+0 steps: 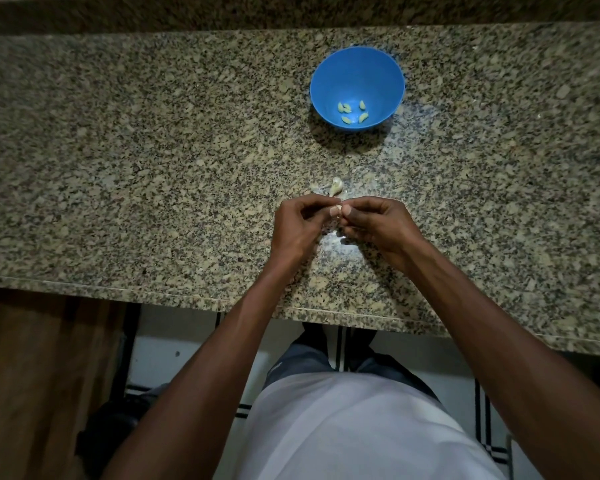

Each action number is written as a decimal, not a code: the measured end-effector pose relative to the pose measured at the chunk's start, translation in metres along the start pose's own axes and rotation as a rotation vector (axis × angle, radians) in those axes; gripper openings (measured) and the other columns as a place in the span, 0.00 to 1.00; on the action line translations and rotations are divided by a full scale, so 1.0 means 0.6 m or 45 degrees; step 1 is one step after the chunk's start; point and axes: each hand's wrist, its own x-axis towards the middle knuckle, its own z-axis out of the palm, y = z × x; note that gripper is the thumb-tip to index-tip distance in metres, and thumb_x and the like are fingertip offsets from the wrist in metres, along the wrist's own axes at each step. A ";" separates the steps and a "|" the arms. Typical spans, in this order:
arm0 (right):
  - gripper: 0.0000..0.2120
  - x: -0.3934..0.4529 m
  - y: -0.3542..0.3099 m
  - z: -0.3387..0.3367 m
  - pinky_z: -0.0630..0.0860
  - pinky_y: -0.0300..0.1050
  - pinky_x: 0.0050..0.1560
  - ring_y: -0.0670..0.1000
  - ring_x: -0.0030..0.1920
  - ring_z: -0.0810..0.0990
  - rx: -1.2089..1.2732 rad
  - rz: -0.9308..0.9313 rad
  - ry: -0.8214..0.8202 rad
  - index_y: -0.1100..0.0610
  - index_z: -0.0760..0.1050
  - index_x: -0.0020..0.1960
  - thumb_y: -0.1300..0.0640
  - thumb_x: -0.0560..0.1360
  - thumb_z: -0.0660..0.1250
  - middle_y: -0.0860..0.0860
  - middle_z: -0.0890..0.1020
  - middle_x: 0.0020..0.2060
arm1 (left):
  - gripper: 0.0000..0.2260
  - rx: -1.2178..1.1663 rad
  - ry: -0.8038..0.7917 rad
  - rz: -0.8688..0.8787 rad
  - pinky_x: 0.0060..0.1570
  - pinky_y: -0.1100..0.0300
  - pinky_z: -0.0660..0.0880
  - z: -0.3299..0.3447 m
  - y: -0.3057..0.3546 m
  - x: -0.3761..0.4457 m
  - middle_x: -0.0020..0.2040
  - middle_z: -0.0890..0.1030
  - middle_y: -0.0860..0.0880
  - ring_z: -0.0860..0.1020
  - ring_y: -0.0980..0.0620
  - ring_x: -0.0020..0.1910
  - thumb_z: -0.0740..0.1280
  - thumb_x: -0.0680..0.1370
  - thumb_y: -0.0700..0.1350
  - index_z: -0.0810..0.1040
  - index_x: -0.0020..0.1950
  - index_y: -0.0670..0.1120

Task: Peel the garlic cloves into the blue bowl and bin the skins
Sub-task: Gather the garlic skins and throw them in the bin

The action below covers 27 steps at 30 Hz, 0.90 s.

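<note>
A blue bowl (357, 69) stands on the granite counter (153, 168) toward the back, with several peeled garlic cloves (352, 112) at its bottom. Nearer me, my left hand (297, 230) and my right hand (378, 225) meet over the counter, and both pinch one small pale garlic clove (337, 208) between thumbs and fingertips. Most of that clove is hidden by the fingers. Just beyond my hands lies an unpeeled clove (335, 186) among a few bits of papery skin (316, 188).
The counter's front edge (222, 301) runs below my forearms. Beneath it are a tiled floor, a wooden panel (42, 375) at the left and a dark object (115, 427) on the floor. No bin is in view.
</note>
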 end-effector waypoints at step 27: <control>0.12 -0.009 0.027 0.028 0.86 0.53 0.52 0.54 0.46 0.89 -0.269 -0.344 0.213 0.62 0.85 0.57 0.55 0.78 0.76 0.55 0.89 0.45 | 0.04 0.196 0.270 0.058 0.43 0.64 0.82 0.032 0.000 -0.010 0.47 0.83 0.52 0.83 0.57 0.45 0.71 0.81 0.41 0.80 0.55 0.43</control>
